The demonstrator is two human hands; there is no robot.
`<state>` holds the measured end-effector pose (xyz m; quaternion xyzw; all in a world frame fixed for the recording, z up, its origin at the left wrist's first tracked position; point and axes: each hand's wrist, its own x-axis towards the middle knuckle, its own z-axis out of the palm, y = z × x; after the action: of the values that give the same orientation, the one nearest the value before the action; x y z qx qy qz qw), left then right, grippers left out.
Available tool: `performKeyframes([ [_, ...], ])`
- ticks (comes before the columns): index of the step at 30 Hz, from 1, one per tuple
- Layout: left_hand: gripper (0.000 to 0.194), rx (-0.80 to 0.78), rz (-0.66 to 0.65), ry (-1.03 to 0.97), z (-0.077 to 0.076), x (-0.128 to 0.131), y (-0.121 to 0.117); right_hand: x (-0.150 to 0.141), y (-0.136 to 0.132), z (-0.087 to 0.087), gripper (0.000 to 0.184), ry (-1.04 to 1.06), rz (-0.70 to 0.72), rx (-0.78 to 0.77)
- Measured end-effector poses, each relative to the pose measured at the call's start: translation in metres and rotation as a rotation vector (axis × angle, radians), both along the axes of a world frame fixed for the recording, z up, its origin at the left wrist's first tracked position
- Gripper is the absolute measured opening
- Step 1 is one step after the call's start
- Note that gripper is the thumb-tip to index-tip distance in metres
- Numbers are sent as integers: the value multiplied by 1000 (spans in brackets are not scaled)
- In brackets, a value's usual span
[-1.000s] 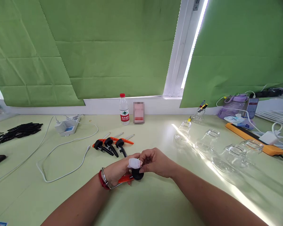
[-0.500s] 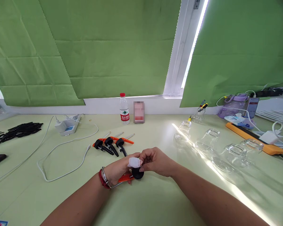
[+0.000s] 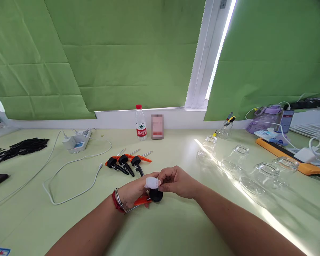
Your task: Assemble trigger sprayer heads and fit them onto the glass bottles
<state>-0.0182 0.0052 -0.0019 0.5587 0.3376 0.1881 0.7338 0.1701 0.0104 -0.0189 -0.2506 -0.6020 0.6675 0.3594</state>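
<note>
My left hand (image 3: 134, 192) is closed around a part with a round black cap (image 3: 156, 195), an orange handle (image 3: 142, 201) and a thin metal rod that runs back toward the wrist. A white wrap (image 3: 152, 182) covers the left thumb. Right at the cap's upper edge, my right hand (image 3: 174, 182) pinches with thumb and forefinger; what lies between those fingertips is hidden. Just beyond the hands lie three similar parts (image 3: 124, 164) side by side, each with a black cap, a black stem, an orange handle and a metal rod.
Several upturned glass jars (image 3: 266, 170) stand at the right, near an orange power strip (image 3: 288, 156). A red-capped water bottle (image 3: 140, 124) and a pink upright card (image 3: 157, 127) stand at the back. A white cable (image 3: 69, 165) and black strips (image 3: 21, 147) lie at the left.
Both hands stay together around the black-capped part, with only tiny finger movement. The whole view has shifted very slightly; the other things stay where they were.
</note>
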Motion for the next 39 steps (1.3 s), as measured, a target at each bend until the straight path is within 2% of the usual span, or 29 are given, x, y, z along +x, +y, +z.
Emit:
performKeyframes([
  [7,36,-5,-9,-15,1,0,-1,2,-3,9,19,-75,-32,21],
  [12,38,-27,0,-8,2,0,-2,4,-2,12,21,-182,-130,9],
  [16,41,-39,1,6,3,-1,-1,4,-1,12,19,-170,-182,-41],
  [22,43,-19,-4,-21,7,1,-3,7,-1,14,20,-195,-118,39],
  [29,40,-39,-9,-11,5,1,-2,9,0,12,24,-166,-68,16],
  [33,35,-12,-1,-25,4,2,-2,10,0,13,20,-175,-30,46],
  [39,33,-34,-1,-24,2,1,-1,4,-3,10,12,-169,-59,111],
])
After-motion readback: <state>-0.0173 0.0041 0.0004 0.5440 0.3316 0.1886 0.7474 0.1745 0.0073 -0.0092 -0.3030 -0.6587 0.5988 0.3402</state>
